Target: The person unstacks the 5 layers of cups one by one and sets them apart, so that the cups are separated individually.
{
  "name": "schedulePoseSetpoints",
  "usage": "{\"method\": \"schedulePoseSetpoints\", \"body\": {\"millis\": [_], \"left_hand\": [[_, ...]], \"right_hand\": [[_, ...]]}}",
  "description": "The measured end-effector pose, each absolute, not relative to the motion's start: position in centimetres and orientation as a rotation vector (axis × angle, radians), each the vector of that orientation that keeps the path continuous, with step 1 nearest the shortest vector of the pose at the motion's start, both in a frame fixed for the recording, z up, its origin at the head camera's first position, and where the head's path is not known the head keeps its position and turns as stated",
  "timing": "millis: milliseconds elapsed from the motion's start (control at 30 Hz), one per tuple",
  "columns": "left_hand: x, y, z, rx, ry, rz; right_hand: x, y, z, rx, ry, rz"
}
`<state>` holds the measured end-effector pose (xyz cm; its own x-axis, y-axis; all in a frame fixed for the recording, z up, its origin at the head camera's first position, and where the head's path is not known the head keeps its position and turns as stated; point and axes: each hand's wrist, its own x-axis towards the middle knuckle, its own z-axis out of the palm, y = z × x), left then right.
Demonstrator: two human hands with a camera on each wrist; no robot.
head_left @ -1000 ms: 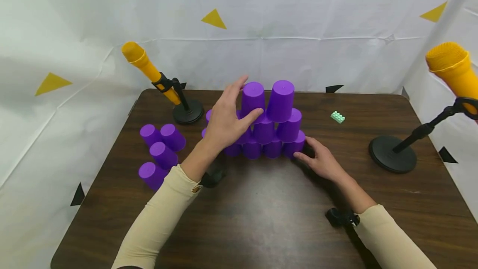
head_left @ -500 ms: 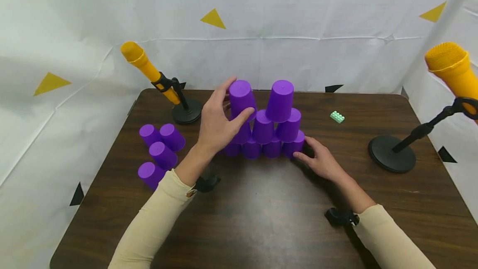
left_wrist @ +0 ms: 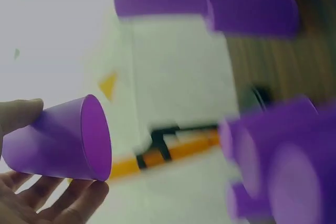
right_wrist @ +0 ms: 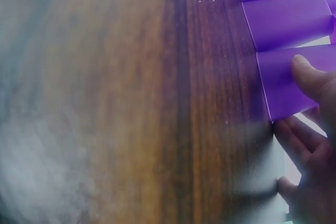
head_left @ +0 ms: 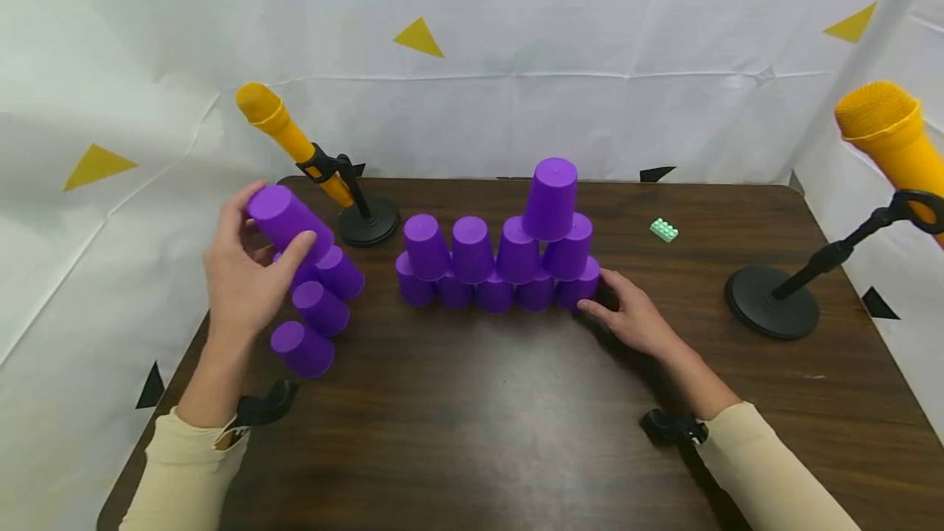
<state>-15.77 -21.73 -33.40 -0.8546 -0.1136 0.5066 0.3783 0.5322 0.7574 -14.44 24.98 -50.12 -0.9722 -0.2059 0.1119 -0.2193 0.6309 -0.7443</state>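
Note:
My left hand grips a purple plastic cup between thumb and fingers, above a loose group of purple cups on the left. This cup lies on its side in the left wrist view, its mouth facing right. Upside-down purple cups form a tiered stack in the middle of the table; a single cup tops its right end. Beside the stack's bottom right cup lies my right hand, its thumb against the front and its fingers along the right side, as the right wrist view also shows.
Upside-down cups stand at the left, one partly hidden by the held cup. Yellow microphones on black stands rise at back left and right. A small green toy brick lies at back right. White sheeting surrounds the brown table.
My left hand has carried the cup from the stack's second-from-right upper position leftward, over the loose cups. The second row's left end now shows. My right hand has stayed put.

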Motion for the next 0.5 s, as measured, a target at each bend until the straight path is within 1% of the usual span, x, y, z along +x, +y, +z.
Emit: {"method": "schedulePoseSetpoints", "body": {"millis": [133, 233, 367, 500], "left_hand": [[-16.6, -26.8, -36.1, -0.031, -2.355, -1.183], [-16.6, -29.3, -37.8, 0.043, -2.399, -1.147], [-16.5, -31.3, -39.9, 0.116, -2.489, -1.155], [-16.7, -32.4, -41.8, 0.09, -2.639, -1.101]], "right_hand": [[-14.4, 25.1, -50.3, 0.367, -2.822, 1.302], [-14.4, 25.1, -50.3, 0.371, -2.816, 1.308], [-14.4, 25.1, -50.2, 0.376, -2.809, 1.304], [-14.4, 25.1, -50.1, 0.375, -2.81, 1.29]]}}
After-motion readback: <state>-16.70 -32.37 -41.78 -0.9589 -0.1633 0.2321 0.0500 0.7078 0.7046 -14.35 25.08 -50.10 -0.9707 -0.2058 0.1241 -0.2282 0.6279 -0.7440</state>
